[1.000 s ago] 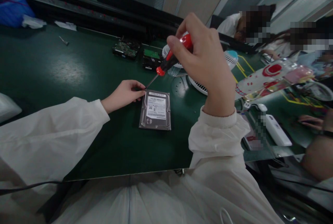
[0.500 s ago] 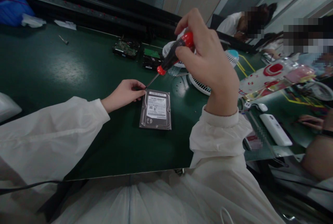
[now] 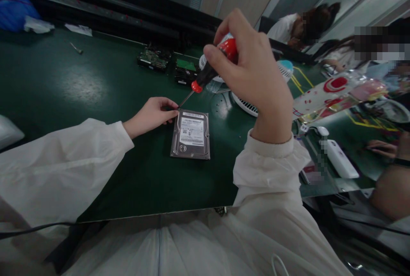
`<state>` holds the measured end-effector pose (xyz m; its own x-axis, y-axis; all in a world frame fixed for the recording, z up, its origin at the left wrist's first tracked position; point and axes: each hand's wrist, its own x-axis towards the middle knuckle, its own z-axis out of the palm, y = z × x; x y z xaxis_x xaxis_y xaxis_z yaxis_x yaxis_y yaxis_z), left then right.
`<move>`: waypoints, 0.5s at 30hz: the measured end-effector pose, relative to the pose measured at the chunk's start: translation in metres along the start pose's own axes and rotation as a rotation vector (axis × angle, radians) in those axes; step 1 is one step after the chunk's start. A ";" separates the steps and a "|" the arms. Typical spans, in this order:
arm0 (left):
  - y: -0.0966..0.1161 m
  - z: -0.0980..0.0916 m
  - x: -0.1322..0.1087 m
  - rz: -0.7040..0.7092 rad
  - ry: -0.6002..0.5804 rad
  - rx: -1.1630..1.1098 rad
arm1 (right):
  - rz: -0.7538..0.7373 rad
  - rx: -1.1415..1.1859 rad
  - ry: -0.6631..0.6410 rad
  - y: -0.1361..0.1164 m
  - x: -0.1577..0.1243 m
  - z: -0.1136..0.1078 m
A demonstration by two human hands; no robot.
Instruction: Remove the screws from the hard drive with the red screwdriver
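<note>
A silver hard drive (image 3: 191, 136) with a white label lies flat on the green table. At its far left corner my left hand (image 3: 150, 115) is closed, thumb and fingertips pinched at the edge; the exact contact is partly hidden. My right hand (image 3: 251, 62) is raised above the drive, wrapped round the red and black handle of a screwdriver (image 3: 204, 77). The screwdriver slants down to the left, its tip at that same corner beside my left fingertips. Whether the tip sits in a screw is too small to tell.
Two more drives with circuit boards, one (image 3: 154, 57) and another (image 3: 186, 71), lie behind. A white fan (image 3: 245, 104) stands partly behind my right hand. Tiny screws (image 3: 218, 106) lie near it. A patterned bottle (image 3: 333, 92), a white power bank (image 3: 341, 159) and co-workers are at the right.
My right thumb has shifted up along the screwdriver handle, towards its red end. My left hand and the hard drive keep their places, with only a slight camera shift.
</note>
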<state>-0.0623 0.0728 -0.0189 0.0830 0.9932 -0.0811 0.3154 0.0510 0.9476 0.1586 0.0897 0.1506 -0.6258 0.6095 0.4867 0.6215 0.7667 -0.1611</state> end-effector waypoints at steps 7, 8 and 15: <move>-0.001 -0.001 0.000 -0.004 -0.001 -0.016 | -0.015 0.006 -0.036 0.000 0.000 -0.001; -0.001 -0.001 0.000 -0.004 0.003 -0.015 | -0.021 0.007 -0.026 0.000 0.000 -0.001; -0.002 -0.001 0.001 0.005 -0.001 -0.015 | 0.037 -0.024 -0.015 0.000 0.001 0.001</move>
<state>-0.0639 0.0734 -0.0210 0.0850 0.9934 -0.0770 0.3012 0.0480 0.9524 0.1572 0.0902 0.1501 -0.6093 0.6406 0.4674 0.6553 0.7387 -0.1581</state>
